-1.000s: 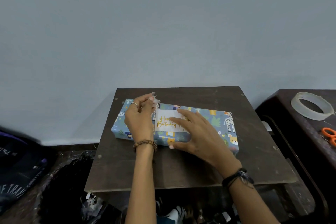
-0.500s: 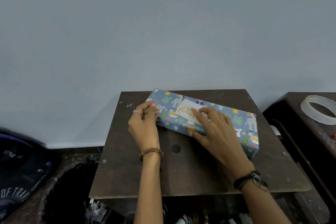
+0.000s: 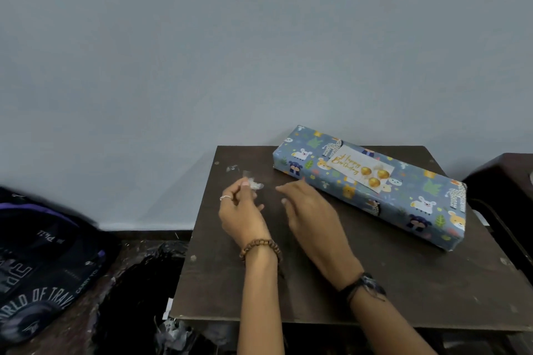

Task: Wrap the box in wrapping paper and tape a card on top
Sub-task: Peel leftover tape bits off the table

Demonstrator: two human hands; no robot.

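My left hand (image 3: 240, 210) pinched a crumpled clear tape scrap (image 3: 253, 185); right hand (image 3: 310, 207) hovered spread. The blue animal-print wrapped box (image 3: 372, 190) at the table's (image 3: 403, 282) far right corner looked stiff, light, best gripped by its long sides.

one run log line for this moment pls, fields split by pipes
wrapped box on table, card on top | left hand pinches crumpled tape scrap | right hand open, off box

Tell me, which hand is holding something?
The left hand, the one with the bead bracelet, pinches a crumpled clear scrap at its fingertips. The right hand holds nothing, its fingers relaxed above the table.
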